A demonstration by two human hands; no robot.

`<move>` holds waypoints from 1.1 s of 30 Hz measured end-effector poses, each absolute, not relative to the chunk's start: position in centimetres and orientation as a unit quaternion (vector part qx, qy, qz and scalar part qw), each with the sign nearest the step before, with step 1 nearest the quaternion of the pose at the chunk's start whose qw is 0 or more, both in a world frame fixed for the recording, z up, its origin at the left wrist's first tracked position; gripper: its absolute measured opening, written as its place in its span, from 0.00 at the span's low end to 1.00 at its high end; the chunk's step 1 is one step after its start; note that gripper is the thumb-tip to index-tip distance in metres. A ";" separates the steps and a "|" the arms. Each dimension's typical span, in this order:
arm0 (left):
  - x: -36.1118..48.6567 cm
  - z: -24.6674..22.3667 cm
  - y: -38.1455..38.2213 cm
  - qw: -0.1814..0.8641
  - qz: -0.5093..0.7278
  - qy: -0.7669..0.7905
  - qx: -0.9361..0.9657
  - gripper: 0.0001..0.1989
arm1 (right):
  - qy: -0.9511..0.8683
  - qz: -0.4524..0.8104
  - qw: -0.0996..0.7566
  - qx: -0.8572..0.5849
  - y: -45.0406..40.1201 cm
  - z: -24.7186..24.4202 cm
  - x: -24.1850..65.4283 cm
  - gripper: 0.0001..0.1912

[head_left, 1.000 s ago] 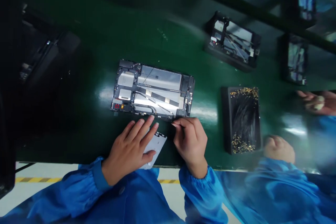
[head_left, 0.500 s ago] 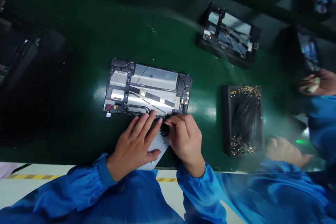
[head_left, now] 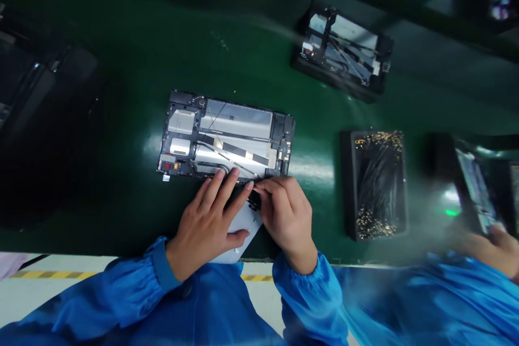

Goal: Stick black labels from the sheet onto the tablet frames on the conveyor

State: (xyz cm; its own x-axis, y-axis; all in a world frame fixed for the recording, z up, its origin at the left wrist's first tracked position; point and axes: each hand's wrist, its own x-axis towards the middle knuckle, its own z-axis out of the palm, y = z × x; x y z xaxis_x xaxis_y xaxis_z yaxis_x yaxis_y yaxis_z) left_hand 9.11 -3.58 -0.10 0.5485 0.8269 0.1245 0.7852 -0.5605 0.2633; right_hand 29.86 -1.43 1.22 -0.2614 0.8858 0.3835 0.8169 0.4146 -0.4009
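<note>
From the head view, a black tablet chassis (head_left: pixel 225 138) with silver panels and thin cables lies flat on the green bench (head_left: pixel 121 81), one long side toward the person. At its near edge the right hand (head_left: pixel 287 216) is curled, with thumb and forefinger closed in a tight pinch on a small black part (head_left: pixel 254 203), mostly hidden by the fingertips. A pinch this fine seems best kept low and square to the edge, with the wrist steady so the nearby cables do not snag. The left hand (head_left: pixel 206 221) lies open, its fingers spread with their tips at the chassis edge, and its thumb rests on a white card (head_left: pixel 243 224). Both forearms angle inward in blue sleeves (head_left: pixel 130 292). To the right sits a black tray (head_left: pixel 377 186) of dark strands edged with gold bits. Farther off lies another chassis (head_left: pixel 340 48), and at the right a co-worker's hand (head_left: pixel 497 246) is at the edge of a tablet-like device (head_left: pixel 474 189)
</note>
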 end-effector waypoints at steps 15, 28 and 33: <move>9.1 0.0 -3.6 0.099 0.106 0.459 0.876 0.53 | -0.766 0.099 0.325 -0.546 -1.5 1.4 30.2 0.10; 9.0 -0.2 -3.6 0.109 0.101 0.454 0.879 0.54 | -0.769 0.097 0.318 -0.546 -1.3 1.5 30.2 0.09; 9.0 -0.2 -3.7 0.100 0.107 0.457 0.878 0.52 | -0.769 0.094 0.318 -0.547 -1.3 1.5 30.1 0.09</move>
